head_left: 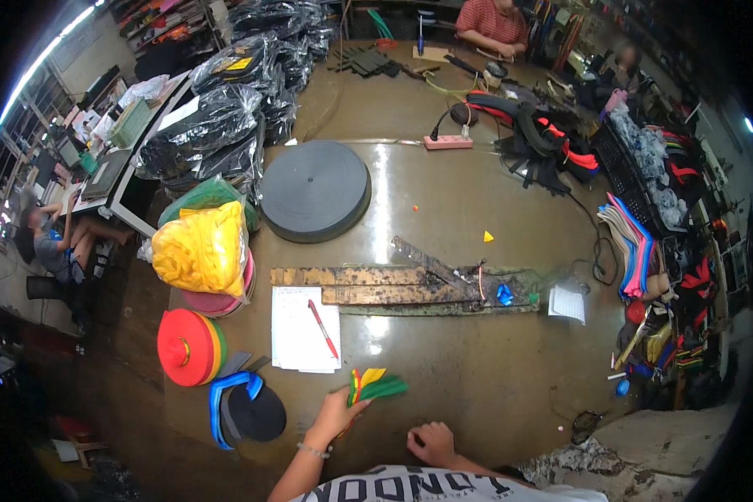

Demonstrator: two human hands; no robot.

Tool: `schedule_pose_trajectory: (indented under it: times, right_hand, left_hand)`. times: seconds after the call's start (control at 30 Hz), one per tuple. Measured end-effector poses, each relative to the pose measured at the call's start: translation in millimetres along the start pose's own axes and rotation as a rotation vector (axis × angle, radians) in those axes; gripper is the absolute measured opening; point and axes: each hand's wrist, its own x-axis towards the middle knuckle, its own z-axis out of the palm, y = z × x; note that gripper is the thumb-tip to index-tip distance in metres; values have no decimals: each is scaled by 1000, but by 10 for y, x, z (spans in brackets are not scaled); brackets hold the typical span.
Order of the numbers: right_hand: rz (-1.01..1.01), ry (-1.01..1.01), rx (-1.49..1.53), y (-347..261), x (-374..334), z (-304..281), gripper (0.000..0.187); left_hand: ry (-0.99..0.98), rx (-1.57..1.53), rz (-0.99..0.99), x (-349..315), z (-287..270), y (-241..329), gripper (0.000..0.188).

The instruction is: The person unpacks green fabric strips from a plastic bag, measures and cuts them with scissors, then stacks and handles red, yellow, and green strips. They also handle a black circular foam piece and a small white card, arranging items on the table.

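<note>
My left hand [343,413] is closed around a folded bundle of red, yellow and green fabric strips [381,387], held over the near part of the table. The green ends fan out to the right of my fingers. My right hand [432,443] rests by the near table edge, its fingers curled in, with nothing visible in it. Beyond my left hand lies a white paper pad [296,343] with a red pen [323,330] across it. A black roll of strap [258,413] and a blue strap [220,410] are to its left.
Across the table's middle lies a long stained wooden board [368,284]. Left stand a red, yellow and green roll [186,347], a yellow fabric bundle [201,251] and a large grey roll [314,188]. A pink power strip [448,143] lies farther back. Another person [492,25] sits at the far end.
</note>
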Motion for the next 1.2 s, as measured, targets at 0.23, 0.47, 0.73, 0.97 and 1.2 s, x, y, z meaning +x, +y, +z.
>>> schedule_pose_trajectory:
  times: [0.23,0.47,0.73,0.97,1.2]
  right_hand:
    - [-5,225,227,-122,2347,-792,13]
    - [-251,336,67,100,4604,-988,15]
    - [34,-748,424,-804,1892,-86,20]
    - [178,-835,285,-589,666,-280,25]
    - [148,-697,234,-532,795,-241,26]
  left_hand:
    - [-258,-327,-234,231,-183,-253,31]
    - [-27,279,-8,143,-227,-261,33]
    - [509,573,162,-417,-156,-192,63]
    - [1007,286,-45,-1139,-653,-723,63]
    - [910,352,-316,-997,-800,-1128,122]
